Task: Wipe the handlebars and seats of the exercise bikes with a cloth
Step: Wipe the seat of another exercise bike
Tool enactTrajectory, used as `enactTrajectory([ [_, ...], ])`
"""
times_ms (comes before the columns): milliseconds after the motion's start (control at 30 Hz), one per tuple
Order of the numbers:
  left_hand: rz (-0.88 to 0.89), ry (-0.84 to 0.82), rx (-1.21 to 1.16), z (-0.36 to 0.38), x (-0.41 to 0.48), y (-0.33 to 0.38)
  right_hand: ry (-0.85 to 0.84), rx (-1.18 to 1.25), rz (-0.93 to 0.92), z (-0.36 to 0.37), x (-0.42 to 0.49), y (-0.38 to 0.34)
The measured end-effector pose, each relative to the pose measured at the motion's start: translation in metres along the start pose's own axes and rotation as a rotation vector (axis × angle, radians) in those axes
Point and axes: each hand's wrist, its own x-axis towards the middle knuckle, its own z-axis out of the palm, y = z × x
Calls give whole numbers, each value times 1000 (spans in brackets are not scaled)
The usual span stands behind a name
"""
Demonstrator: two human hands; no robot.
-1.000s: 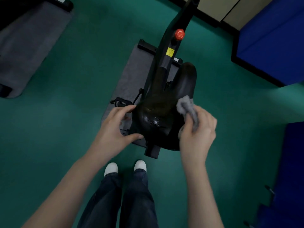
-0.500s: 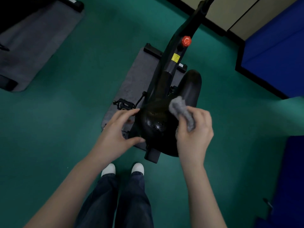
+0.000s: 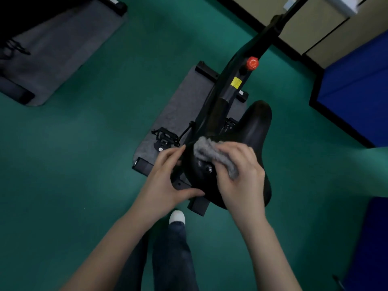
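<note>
A green floor (image 3: 84,164) fills most of the view. Along the right stands a blue pad (image 3: 357,85) with a black edge, and behind it, at the top right, beige cabinets (image 3: 315,28) with their doors closed, so their contents are hidden. A grey mat (image 3: 63,49) lies at the top left, partly in shadow. A second grey mat (image 3: 178,108) lies in the middle under a black bike (image 3: 228,91), whose frame runs up towards the cabinets. The bike's black seat (image 3: 252,127) is at the centre, its narrow nose pointing up and right and its broad rear nearest the person. The left hand (image 3: 165,179) grasps the seat's left side, fingers curved over the edge and thumb lying along the rear rim. The right hand (image 3: 241,175) is on top of the broad part, fingers curled over a grey cloth (image 3: 206,151) and pressing it to the seat. The cloth bunches out past the fingertips towards the left hand, and small glints show on the seat just below it. Dark jeans (image 3: 172,255) stand below the seat between the two forearms. A black pedal (image 3: 165,135) sits on the near mat just beyond the left fingers. One white shoe (image 3: 177,217) shows beside the bike's rear foot. A red knob (image 3: 252,63) sits on the frame, with a yellow sticker (image 3: 236,82) just below it.
</note>
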Motion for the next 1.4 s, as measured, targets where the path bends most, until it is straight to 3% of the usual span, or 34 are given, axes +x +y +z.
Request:
enactTrajectory([
  [67,-6,21,-16,3,-1,-1,-58,59,-53,-12,-9,7],
  [200,-86,49,-62,8,-8,-6,-47,80,57,-12,20,13],
  [333,-125,92,-81,20,-15,-5,-295,1,-93,7,52,3],
  [433,-159,165,-107,33,-20,-2,-452,78,-249,-7,49,11],
  [533,-186,229,-146,40,-24,-1,-489,175,-257,-24,55,18],
  [600,-195,254,-180,42,-25,-1,-511,108,-215,-15,71,16],
  [733,-205,322,-199,48,-29,3,-753,-81,-195,23,102,-2],
  [800,-208,366,-229,52,-31,6,-829,-57,-291,25,100,-6],
  [967,-236,414,-290,61,-37,9,-809,179,-643,-16,73,20],
  [1400,-256,493,-330,88,-50,12,-604,232,-762,-35,31,63],
])
